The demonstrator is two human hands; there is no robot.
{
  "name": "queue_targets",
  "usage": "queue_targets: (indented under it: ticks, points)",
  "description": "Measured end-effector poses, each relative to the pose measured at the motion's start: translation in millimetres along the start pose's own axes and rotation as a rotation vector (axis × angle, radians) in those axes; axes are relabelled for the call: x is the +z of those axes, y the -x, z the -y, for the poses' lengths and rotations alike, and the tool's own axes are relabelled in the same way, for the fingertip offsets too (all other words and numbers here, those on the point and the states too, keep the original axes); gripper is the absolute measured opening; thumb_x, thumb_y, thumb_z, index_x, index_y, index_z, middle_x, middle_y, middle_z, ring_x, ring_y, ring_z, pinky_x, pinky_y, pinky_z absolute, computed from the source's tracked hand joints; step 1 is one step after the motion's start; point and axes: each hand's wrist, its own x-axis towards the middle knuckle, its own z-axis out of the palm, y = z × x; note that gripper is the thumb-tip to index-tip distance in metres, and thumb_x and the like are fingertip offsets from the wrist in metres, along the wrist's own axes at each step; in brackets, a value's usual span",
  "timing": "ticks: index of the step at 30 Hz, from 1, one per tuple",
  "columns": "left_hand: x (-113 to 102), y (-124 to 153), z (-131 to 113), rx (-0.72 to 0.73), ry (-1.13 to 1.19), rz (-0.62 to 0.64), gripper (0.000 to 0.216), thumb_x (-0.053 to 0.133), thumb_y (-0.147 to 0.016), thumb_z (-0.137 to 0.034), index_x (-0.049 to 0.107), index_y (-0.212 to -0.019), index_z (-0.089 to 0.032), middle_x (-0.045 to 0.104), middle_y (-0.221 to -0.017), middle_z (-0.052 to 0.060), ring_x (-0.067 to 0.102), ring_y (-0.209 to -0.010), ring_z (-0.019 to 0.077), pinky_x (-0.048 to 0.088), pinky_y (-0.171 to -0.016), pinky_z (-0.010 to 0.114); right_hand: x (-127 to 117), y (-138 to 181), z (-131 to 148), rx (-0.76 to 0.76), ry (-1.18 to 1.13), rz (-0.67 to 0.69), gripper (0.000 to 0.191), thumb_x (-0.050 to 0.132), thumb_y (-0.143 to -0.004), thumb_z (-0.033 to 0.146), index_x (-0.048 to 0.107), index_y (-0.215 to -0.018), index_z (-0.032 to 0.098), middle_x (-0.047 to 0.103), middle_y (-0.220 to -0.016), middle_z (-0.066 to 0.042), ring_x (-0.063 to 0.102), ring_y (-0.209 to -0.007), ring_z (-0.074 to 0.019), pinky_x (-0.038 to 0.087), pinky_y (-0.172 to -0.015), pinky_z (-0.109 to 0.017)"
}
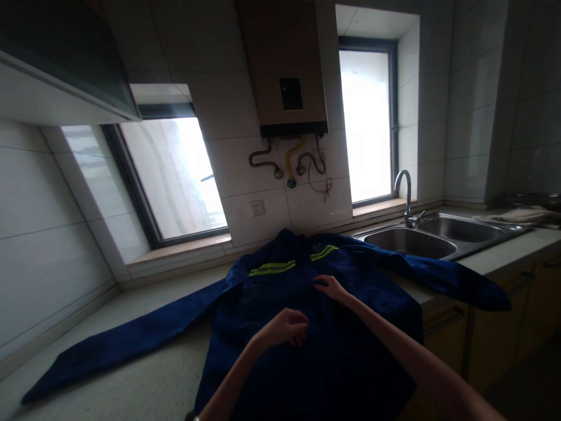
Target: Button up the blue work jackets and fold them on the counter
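A dark blue work jacket [267,304] with yellow-green reflective strips on its chest lies spread on the counter, collar toward the wall. Its left-lying sleeve stretches along the counter; the other sleeve reaches past the sink's front edge. Over the middle of the jacket, my left hand [286,326] is closed with curled fingers, and what they hold, if anything, is hidden. Farther up, near the front seam below the chest strips, my right hand [332,287] has bent fingers slightly apart, their tips close to the cloth. Whether the tips touch it is too dark to tell.
A double steel sink [412,241] with a curved faucet [407,196] is set in the counter [153,368] at right. Cloth-like items [521,215] lie beyond it. A water heater [284,64] hangs above, between two windows. A cabinet [65,70] overhangs the left side.
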Motion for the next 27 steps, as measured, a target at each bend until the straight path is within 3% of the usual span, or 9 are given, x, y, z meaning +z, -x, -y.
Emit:
queue_targets:
  ticks: [3, 6, 9, 12, 17, 22, 25, 27]
  points:
    - [-9, -47, 2, 0.032, -0.277, -0.509, 0.033, 0.046, -0.084, -0.03, 0.06, -0.109, -0.014, 0.068, -0.091, 0.006, 0.064, -0.077, 0.0153, 0.048, -0.07, 0.025, 4, 0, 0, -0.074, 0.029, 0.001, 0.036, 0.057, -0.077, 0.035, 0.065, -0.106, 0.015, 0.067, -0.101, -0.007, 0.061, -0.093, -0.0218, 0.046, -0.084, -0.033]
    - [-25, -96, 2, -0.03, -0.439, -0.75, 0.038, 0.04, -0.087, -0.026, 0.052, -0.12, -0.011, 0.06, -0.115, 0.012, 0.059, -0.1, 0.0176, 0.042, -0.088, 0.028, 4, 5, 6, -0.104, 0.087, -0.026, 0.033, 0.054, -0.08, 0.034, 0.065, -0.105, 0.017, 0.067, -0.102, -0.007, 0.061, -0.094, -0.0219, 0.045, -0.087, -0.032]
    - [-38, -132, 4, -0.136, -0.496, -0.798, 0.039, 0.038, -0.089, -0.03, 0.051, -0.122, -0.012, 0.058, -0.118, 0.014, 0.056, -0.107, 0.0214, 0.042, -0.09, 0.032, 3, 8, 10, -0.101, 0.096, -0.043, 0.03, 0.051, -0.081, 0.03, 0.066, -0.104, 0.018, 0.067, -0.101, -0.006, 0.062, -0.094, -0.0211, 0.045, -0.086, -0.031]
    - [-45, -153, 7, -0.233, -0.564, -0.799, 0.036, 0.041, -0.087, -0.037, 0.061, -0.107, -0.014, 0.064, -0.106, 0.014, 0.061, -0.098, 0.0257, 0.047, -0.079, 0.034, 3, 7, 11, -0.083, 0.098, -0.047, 0.03, 0.049, -0.08, 0.026, 0.066, -0.103, 0.018, 0.068, -0.1, -0.005, 0.062, -0.092, -0.02, 0.046, -0.085, -0.029]
    - [-45, -160, 9, -0.264, -0.684, -0.801, 0.03, 0.043, -0.088, -0.035, 0.063, -0.096, -0.015, 0.065, -0.101, 0.013, 0.061, -0.096, 0.0244, 0.047, -0.077, 0.032, 6, 10, 18, 0.013, 0.249, -0.028, 0.033, 0.046, -0.078, 0.021, 0.066, -0.105, 0.018, 0.067, -0.096, -0.006, 0.063, -0.085, -0.0193, 0.047, -0.078, -0.029]
    - [-41, -157, 9, -0.252, -0.772, -0.785, 0.033, 0.034, -0.091, -0.026, 0.063, -0.095, -0.011, 0.065, -0.099, 0.016, 0.062, -0.094, 0.0238, 0.047, -0.076, 0.031, 8, 2, 44, -0.059, 0.632, -0.089, 0.029, 0.046, -0.079, 0.022, 0.069, -0.098, 0.019, 0.054, -0.12, -0.012, 0.051, -0.109, -0.0272, 0.041, -0.091, -0.038]
    - [-40, -157, 8, -0.245, -0.829, -0.763, 0.033, 0.032, -0.091, -0.022, 0.062, -0.099, -0.01, 0.063, -0.101, 0.017, 0.063, -0.091, 0.0234, 0.048, -0.072, 0.03, 15, -29, 55, -0.153, 0.477, -0.039, 0.04, 0.038, -0.084, 0.016, 0.057, -0.119, 0.015, 0.048, -0.131, -0.012, 0.042, -0.121, -0.0234, 0.03, -0.103, -0.036]
    - [-42, -157, 7, -0.228, -0.878, -0.73, 0.03, 0.034, -0.09, -0.018, 0.06, -0.103, -0.01, 0.062, -0.101, 0.017, 0.064, -0.089, 0.0222, 0.049, -0.071, 0.029, 23, -56, 54, -0.13, 0.28, 0.044, 0.045, 0.034, -0.088, 0.02, 0.045, -0.131, 0.012, 0.045, -0.135, -0.012, 0.039, -0.125, -0.0218, 0.027, -0.106, -0.035]
